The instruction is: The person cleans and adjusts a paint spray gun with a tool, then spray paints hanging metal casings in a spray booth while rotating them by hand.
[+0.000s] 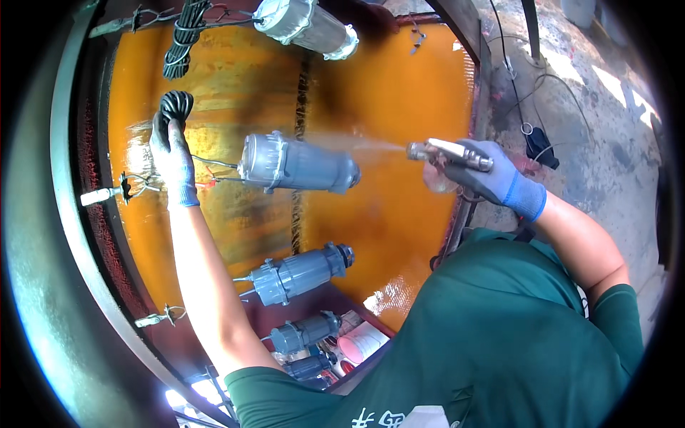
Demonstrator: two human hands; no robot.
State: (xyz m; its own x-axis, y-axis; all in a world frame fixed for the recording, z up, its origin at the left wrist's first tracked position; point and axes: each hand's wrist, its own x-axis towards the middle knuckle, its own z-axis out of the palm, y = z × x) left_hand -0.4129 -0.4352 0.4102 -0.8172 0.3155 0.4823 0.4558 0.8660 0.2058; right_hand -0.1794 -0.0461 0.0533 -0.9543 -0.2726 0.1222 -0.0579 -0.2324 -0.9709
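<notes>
My right hand [492, 175], in a blue-grey glove, grips a metal spray gun [446, 152] whose nozzle points left. A thin mist runs from the nozzle to a grey cylindrical motor housing [296, 164] hanging on wire hooks in front of an orange wet back wall [399, 107]. My left hand [171, 146], in a blue glove with black fingers, is raised left of that housing and seems to hold its wire hook [207, 162].
More grey housings hang below [300, 274] [303, 332], and a lighter one above [307, 25]. A black bundle of ties [184, 39] hangs top left. A curved metal frame [71, 235] rims the booth. Concrete floor [606, 143] with cables lies to the right.
</notes>
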